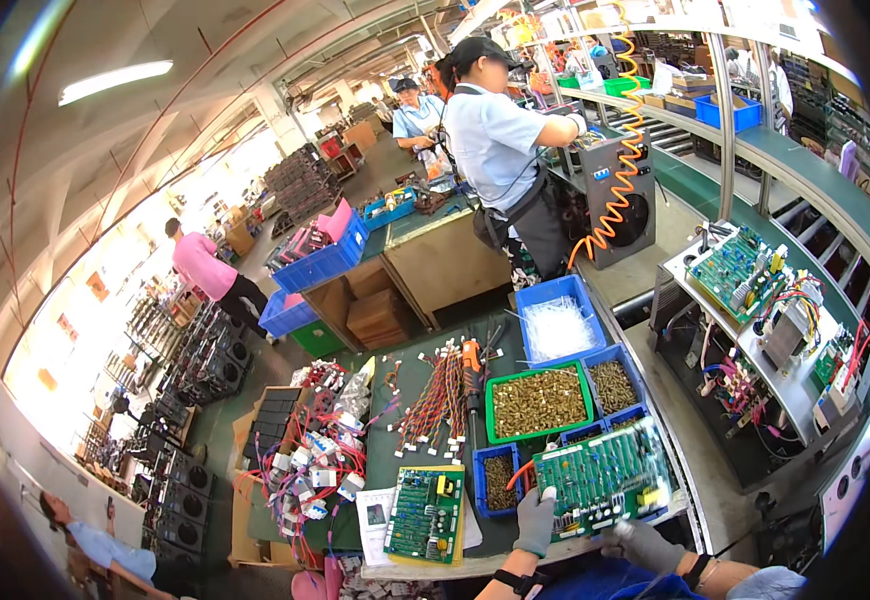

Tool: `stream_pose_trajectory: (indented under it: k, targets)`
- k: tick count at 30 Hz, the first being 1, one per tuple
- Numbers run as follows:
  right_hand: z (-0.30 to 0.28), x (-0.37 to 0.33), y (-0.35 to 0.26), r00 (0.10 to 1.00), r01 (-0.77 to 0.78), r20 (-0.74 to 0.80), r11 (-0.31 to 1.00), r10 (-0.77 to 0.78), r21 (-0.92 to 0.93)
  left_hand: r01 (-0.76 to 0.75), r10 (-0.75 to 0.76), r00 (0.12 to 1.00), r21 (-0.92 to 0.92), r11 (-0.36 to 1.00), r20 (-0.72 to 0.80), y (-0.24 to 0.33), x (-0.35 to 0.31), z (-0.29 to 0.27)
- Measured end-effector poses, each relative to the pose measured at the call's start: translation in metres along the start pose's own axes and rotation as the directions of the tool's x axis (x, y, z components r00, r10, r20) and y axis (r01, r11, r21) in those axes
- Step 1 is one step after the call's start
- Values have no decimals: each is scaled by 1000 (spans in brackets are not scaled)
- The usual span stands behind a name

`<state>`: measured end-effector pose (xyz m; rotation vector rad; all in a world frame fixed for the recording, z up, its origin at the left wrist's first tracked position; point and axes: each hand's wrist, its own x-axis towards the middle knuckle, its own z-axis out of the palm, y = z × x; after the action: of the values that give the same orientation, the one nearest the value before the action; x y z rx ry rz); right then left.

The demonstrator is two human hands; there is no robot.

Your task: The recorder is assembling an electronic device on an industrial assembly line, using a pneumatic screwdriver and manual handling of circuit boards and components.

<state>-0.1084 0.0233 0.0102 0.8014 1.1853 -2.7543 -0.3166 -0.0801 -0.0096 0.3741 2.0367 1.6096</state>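
A green circuit board (605, 470), covered with small components, is tilted up over the bins at the front right of the bench. My left hand (535, 522), in a grey glove, is closed on its left edge with the thumb on the face. My right hand (645, 545), also gloved, is curled at the board's lower edge; its fingertips are partly hidden. A second green circuit board (423, 515) lies on papers and a yellowish sheet left of my hands. Just beyond my left hand, a red curved piece (521, 474) sticks out by a small blue bin (479, 480) of screws.
Beyond the held board stand a green tray (491, 410) of brass-coloured fasteners and a blue bin (525, 325) of white pieces. An orange-handled power screwdriver (471, 370) lies beside twisted wires (433, 400). Connector harnesses (320, 470) pile up left. An open machine (755, 320) stands right; co-workers stand beyond.
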Motion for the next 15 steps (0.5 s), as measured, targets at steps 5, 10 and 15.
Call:
stream_pose_trajectory:
  k: [5, 10, 15]
  targets:
    - [-9, 21, -16, 735, 571, -324, 801, -596, -179, 262, -340, 940, -591, 763, -21, -15, -40, 31]
    - [-69, 49, -43, 898, 314, -282, 941, -338, -127, 141, -133, 990, -319, 937, 47, -41, -77, 50]
    - [-78, 55, -77, 846, -104, -475, 800, -242, -591, 655, -539, 753, -362, 663, 377, -30, -100, 34]
